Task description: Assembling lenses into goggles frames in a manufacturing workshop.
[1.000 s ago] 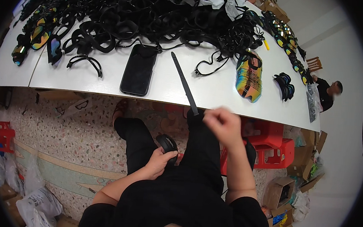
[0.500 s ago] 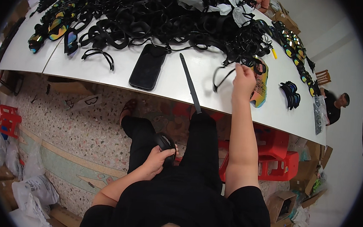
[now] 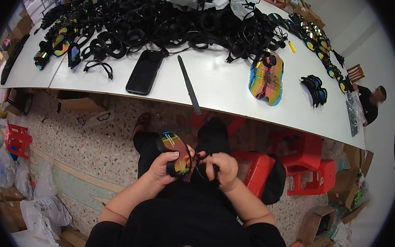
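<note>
Over my lap, my left hand (image 3: 162,167) grips a pair of goggles (image 3: 176,150) with a rainbow-mirrored lens and black frame, thumb along its edge. Close to the goggles' right end is my right hand (image 3: 224,169), its fingers curled in a pinch around a thin black curved frame piece (image 3: 209,173), partly hidden against my dark trousers. Whether that piece touches the goggles I cannot tell. On the table (image 3: 227,87) ahead lie a stack of mirrored lenses (image 3: 267,80), a long narrow dark strip (image 3: 188,84) and a loose black frame piece (image 3: 99,67).
A large heap of black goggle frames (image 3: 167,26) covers the table's far side. A black phone (image 3: 144,72) lies near the front edge, dark goggles (image 3: 315,91) to the right. Red stools (image 3: 253,172) stand below. Another person (image 3: 369,102) is at the far right.
My right hand has come back from the table to my lap with the thin black frame piece. My left hand has turned the goggles so the mirrored lens shows.
</note>
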### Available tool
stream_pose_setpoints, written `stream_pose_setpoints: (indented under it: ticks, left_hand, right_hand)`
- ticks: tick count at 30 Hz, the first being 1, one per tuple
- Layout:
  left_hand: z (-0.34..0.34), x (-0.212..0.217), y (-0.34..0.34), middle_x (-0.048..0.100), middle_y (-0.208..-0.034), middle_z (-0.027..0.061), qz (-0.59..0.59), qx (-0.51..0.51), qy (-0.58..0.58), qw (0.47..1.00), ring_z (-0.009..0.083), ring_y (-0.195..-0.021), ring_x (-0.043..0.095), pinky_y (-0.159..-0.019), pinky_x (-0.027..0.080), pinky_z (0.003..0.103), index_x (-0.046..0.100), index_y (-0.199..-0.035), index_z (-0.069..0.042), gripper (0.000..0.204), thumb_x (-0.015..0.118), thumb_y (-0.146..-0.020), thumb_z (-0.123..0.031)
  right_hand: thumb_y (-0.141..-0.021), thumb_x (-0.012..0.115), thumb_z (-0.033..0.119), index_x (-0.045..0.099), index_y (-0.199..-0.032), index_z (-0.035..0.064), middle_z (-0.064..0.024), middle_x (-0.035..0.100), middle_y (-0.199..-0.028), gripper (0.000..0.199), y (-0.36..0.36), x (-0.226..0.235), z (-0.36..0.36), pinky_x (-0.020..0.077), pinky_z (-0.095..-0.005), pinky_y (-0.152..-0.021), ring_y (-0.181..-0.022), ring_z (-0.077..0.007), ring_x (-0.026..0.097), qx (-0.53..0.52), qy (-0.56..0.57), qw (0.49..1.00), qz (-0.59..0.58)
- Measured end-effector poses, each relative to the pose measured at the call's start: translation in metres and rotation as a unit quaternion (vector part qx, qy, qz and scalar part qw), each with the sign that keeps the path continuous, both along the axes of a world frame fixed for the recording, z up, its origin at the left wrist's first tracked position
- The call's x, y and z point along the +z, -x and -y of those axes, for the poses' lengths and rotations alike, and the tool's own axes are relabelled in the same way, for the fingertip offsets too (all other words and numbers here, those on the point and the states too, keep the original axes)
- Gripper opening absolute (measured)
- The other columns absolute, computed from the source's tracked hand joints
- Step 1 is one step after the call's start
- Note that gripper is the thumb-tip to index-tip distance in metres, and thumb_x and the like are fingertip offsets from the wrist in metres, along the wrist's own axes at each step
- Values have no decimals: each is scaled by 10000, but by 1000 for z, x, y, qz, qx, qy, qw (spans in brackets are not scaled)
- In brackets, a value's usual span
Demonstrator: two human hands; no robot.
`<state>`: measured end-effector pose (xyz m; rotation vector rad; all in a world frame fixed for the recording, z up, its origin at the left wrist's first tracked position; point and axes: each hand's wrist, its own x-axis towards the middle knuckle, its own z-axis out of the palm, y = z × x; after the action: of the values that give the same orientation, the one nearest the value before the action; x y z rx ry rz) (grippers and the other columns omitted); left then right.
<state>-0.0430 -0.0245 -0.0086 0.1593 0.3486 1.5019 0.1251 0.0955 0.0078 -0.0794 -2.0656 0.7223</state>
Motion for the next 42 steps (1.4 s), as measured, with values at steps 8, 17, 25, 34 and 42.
stream_pose_setpoints:
  ticks: [8,17,25,34,42]
  left_hand:
    - [3,-9,-10,649,-1105,157,-35,58,82,994,271,-1076,627,-993,506,407,588,-1152,1,335,649,-866,-161]
    - [-28,-22,-45,653,-1127,124,-153,58,69,984,235,-1168,621,-1012,486,370,570,-1185,44,308,619,-890,-30]
    - [-44,-37,-70,663,-1073,53,-251,5,136,958,143,-1016,632,-930,471,292,618,-1131,-9,315,724,-841,-67]
    - [-40,-49,-80,652,-1052,16,-268,-27,136,953,103,-964,613,-867,481,261,608,-1154,-36,328,698,-840,-14]
    - [-43,-54,-81,645,-1083,20,-265,-45,134,954,114,-997,609,-905,478,281,601,-1175,-41,348,698,-842,-12]
  right_hand:
    - [-796,565,-123,576,-1157,8,-120,689,-1022,385,-44,-32,34,546,-315,-774,-851,-217,690,115,264,951,109]
    - [-970,596,96,573,-1186,30,33,554,-701,227,-47,-70,18,396,-189,-528,-577,-29,489,-139,532,832,76]
    - [-981,578,61,606,-1241,29,17,582,-754,263,-54,-59,19,410,-174,-517,-598,-30,493,-225,412,881,-64]
    - [-975,598,44,616,-1200,10,43,592,-807,228,-53,-84,31,349,-156,-515,-594,-2,444,-206,288,935,-5]
    - [-935,646,15,647,-1158,-16,-71,690,-935,225,-57,-92,34,495,-206,-705,-769,-76,614,-208,386,898,-27]
